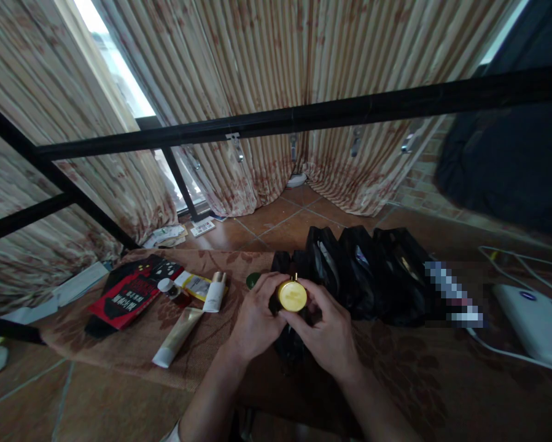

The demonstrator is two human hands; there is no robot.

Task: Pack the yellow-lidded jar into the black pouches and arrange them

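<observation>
The thumbs and fingertips of the left hand [260, 322] and the right hand [328, 334] pinch a round gold case [292, 296] between them, just below the centre of the frame. Its flat, shiny face is turned up, and a small knob stands at its top edge; the rest of the fingers curl around the sides, their tips partly hidden. Just beside the left hand's knuckles sits a small green object [253, 280]. Near the right hand, three black pouches [361, 276] stand in a row, right of centre, with pale items showing in their tops. Left of the hands, on a brown patterned cloth [132, 347], lie a gold tube with a white cap [178, 337], a white cylindrical container [215, 294], a white-capped bottle [172, 291], a yellow packet [197, 285] and a red and black pack [128, 301]. At the lower right edge lies a white power bank [531, 325], with a white cable nearby. Farther out, tiled floor [276, 221] and striped curtains [257, 61] lie behind a black rail [303, 116] crossing the upper part.
</observation>
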